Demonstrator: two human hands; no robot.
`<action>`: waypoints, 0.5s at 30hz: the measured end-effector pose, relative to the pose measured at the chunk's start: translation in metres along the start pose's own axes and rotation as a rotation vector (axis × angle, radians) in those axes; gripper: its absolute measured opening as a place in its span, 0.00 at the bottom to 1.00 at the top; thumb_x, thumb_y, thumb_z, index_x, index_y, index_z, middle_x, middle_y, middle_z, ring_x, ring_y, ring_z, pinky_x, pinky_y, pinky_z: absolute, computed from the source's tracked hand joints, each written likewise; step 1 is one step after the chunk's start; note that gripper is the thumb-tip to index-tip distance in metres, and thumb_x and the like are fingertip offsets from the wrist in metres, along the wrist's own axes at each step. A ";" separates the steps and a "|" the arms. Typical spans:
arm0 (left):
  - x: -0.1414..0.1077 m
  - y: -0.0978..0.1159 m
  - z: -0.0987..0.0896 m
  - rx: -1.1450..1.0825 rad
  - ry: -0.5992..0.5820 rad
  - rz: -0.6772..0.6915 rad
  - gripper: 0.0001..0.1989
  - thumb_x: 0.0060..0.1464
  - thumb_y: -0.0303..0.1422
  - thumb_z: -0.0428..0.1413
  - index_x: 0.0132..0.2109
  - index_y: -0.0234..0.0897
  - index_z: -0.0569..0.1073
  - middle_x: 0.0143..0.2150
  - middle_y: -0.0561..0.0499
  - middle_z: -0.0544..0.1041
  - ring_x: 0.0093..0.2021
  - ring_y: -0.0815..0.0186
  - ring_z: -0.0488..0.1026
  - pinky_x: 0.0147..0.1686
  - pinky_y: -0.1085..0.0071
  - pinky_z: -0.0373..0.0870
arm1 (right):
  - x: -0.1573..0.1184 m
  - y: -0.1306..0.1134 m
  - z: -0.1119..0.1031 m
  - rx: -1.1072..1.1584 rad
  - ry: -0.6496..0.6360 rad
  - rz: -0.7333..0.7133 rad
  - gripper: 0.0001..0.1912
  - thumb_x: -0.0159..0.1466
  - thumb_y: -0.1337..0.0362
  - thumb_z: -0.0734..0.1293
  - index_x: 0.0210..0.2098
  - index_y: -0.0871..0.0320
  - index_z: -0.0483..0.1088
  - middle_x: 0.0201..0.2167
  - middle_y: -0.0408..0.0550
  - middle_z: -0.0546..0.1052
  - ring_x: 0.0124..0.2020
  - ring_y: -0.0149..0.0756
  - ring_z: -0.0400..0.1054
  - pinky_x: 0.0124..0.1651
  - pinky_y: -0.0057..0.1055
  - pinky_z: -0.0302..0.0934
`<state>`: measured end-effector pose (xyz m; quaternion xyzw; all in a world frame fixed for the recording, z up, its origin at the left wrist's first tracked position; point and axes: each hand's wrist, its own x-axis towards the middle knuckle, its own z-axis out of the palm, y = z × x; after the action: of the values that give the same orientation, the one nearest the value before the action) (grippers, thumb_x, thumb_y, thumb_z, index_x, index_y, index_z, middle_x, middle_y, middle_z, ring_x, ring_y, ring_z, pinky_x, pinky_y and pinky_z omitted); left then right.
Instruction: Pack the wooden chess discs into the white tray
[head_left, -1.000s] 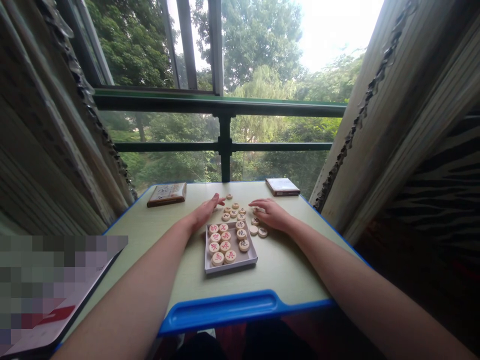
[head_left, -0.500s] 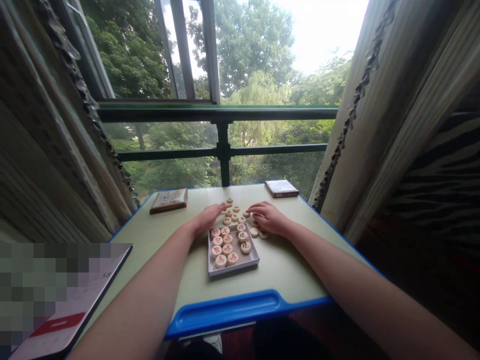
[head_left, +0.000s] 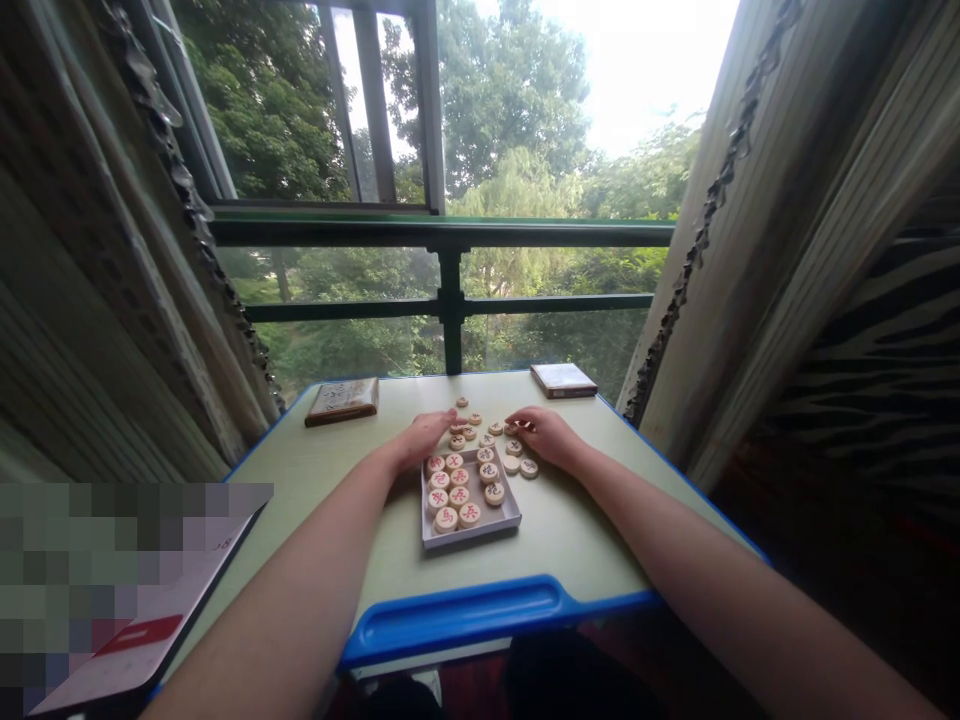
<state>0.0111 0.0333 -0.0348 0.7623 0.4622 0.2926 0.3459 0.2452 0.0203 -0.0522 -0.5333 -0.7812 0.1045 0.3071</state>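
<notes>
A shallow white box holds xiangqi pieces: red-marked ones in two columns on its left, and several dark-marked ones on its right. Loose pieces lie scattered beyond the box. My left hand reaches past the box's far left corner, fingers stretched over the loose pieces there. To the right of the scatter is my right hand, its fingers bent and its fingertips closed at a piece, partly hidden. More loose pieces rest just below that hand.
A flat brown box lies at the table's far left, a flat white-topped box at its far right. A blue tray edge runs along the front. Left, a pink-white panel is partly blurred; curtains flank the window.
My right hand's fingers have drawn back slightly to the right and bent, uncovering pieces beneath. My left hand has shifted slightly over the loose pieces. The view has moved slightly.
</notes>
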 end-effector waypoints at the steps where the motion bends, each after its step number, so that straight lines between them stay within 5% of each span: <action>1: 0.001 -0.001 0.000 0.017 -0.014 0.007 0.32 0.50 0.55 0.39 0.38 0.38 0.78 0.54 0.46 0.69 0.57 0.57 0.61 0.59 0.65 0.49 | 0.000 0.000 0.001 0.007 -0.004 -0.031 0.15 0.55 0.75 0.60 0.37 0.58 0.74 0.38 0.50 0.75 0.38 0.34 0.68 0.43 0.30 0.62; 8: 0.003 0.000 0.004 -0.039 0.031 0.019 0.32 0.50 0.54 0.39 0.39 0.36 0.77 0.54 0.46 0.69 0.57 0.58 0.61 0.58 0.66 0.51 | -0.002 -0.008 -0.002 -0.110 -0.145 -0.222 0.17 0.64 0.61 0.55 0.45 0.52 0.71 0.49 0.48 0.71 0.51 0.37 0.61 0.55 0.42 0.47; 15: 0.001 0.000 -0.002 -0.072 -0.013 -0.105 0.29 0.50 0.54 0.41 0.42 0.40 0.76 0.55 0.47 0.68 0.58 0.58 0.59 0.58 0.65 0.49 | 0.000 -0.017 -0.008 -0.120 -0.215 -0.347 0.15 0.61 0.66 0.57 0.40 0.52 0.74 0.46 0.45 0.73 0.46 0.35 0.61 0.53 0.38 0.47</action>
<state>0.0106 0.0347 -0.0335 0.7258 0.4886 0.2856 0.3911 0.2365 0.0123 -0.0373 -0.3940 -0.8944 0.0594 0.2032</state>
